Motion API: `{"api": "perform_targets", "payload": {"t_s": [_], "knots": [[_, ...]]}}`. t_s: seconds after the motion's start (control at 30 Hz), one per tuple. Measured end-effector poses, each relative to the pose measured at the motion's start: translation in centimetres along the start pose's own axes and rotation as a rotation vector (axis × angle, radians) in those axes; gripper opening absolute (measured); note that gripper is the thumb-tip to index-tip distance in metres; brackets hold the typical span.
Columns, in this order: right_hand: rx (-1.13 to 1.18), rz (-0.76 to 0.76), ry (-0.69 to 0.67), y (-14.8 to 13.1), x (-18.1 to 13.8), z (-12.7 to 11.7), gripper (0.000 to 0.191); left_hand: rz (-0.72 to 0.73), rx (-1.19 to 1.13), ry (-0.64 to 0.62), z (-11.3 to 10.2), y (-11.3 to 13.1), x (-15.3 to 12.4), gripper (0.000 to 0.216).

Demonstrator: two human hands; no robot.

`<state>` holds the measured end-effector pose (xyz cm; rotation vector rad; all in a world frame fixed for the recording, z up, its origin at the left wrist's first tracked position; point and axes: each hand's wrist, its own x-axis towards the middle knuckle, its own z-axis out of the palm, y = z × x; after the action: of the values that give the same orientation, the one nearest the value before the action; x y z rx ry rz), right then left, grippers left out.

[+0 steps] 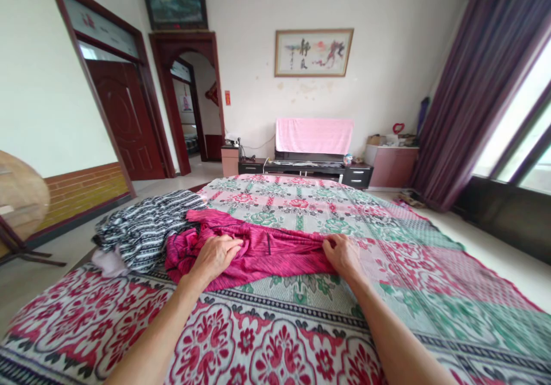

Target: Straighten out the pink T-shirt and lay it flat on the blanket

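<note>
A bright pink garment [275,253] with dark seams lies stretched sideways over a flower-patterned cloth [275,345]. My left hand [219,253] is closed on its bunched left part, the fingers bent into the fabric. At the garment's right end my right hand [342,253] pinches the edge between thumb and fingers. The left portion of the garment is crumpled, while the stretch between my hands is flatter. Beside it on the left sits a heap of black-and-white striped clothing [150,227], with a pale pink piece of cloth [109,263] poking out underneath.
Beyond the cloth-covered surface stands a low black cabinet [301,168], with a pink towel [314,135] draped over what sits on it. A round wooden board [21,195] is at the far left. Purple curtains [465,86] hang along the right.
</note>
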<state>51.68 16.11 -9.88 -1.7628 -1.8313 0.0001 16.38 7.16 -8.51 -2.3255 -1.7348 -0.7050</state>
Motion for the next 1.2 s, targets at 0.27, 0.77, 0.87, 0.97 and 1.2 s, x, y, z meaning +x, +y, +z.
{"api": "perform_targets", "payload": {"t_s": [0.27,0.77,0.87,0.97,1.2], "knots": [[-0.157,-0.022,-0.136,-0.3,0.1,0.2,0.032,-0.110,0.139,-0.049,-0.3,0.1,0.0,0.034],[-0.085,0.207,-0.081,1.8,1.2,-0.3,0.035,-0.012,0.118,0.038,0.4,0.1,-0.2,0.031],[-0.088,0.204,-0.080,1.6,1.1,-0.1,0.036,0.019,0.156,0.057,0.6,0.3,-0.1,0.031],[-0.093,0.208,-0.091,1.6,1.2,0.1,0.037,0.041,0.168,0.056,0.8,0.6,-0.2,0.032],[-0.095,0.191,-0.076,1.6,1.2,0.0,0.037,0.045,0.174,0.004,0.7,1.1,-0.3,0.031]]}}
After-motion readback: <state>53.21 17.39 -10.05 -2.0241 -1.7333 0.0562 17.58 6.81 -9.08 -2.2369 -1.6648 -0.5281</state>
